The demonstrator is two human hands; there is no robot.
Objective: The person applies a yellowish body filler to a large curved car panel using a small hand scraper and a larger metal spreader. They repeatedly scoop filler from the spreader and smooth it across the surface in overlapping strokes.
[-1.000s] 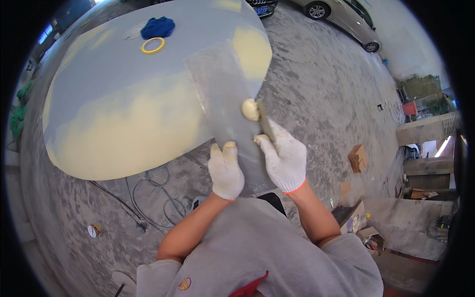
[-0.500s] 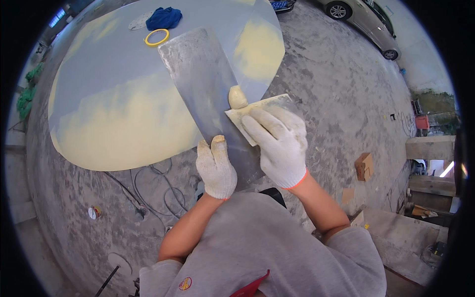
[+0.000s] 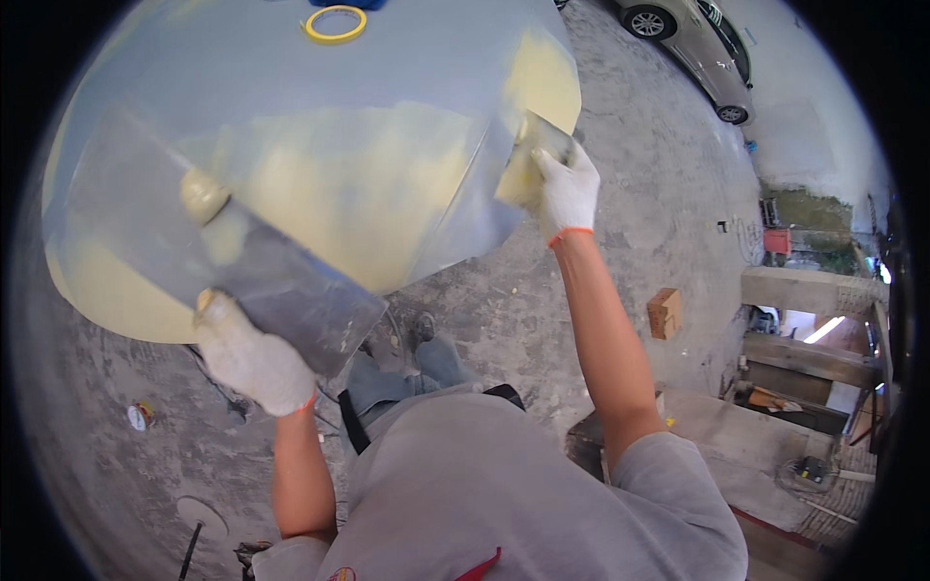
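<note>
Since half a second ago your hands have split apart: your right hand (image 3: 565,189) has left the metal mixing board (image 3: 223,261) and reached out to the far right edge of the grey body panel (image 3: 320,107), while your left hand (image 3: 252,360) has swung the board out to the left and nearer the camera.

Left hand: gloved, closed on the lower corner of the board, thumb on top. A lump of pale yellow filler (image 3: 203,194) sits on the board's upper face, with a thin smear beside it.

Right hand: gloved, fingers wrapped around a flat spreader (image 3: 523,165) coated in filler. Its blade lies against the panel's right edge, touching or just off the surface; you cannot tell which from this angle.

Panel state: a broad band of yellow filler already covers the middle and lower left, and a second patch sits at the upper right, just above the spreader. Grey bare areas remain across the top and in a strip between the two patches.

Judgement: coverage looks well past half. What appears left is the strip near the right edge, plus whatever the lump on the board is meant for.

Also noted: a roll of yellow tape (image 3: 334,24) on the panel's far side, a brick (image 3: 665,312) on the concrete floor (image 3: 630,261), and a parked car (image 3: 693,44) beyond.
</note>
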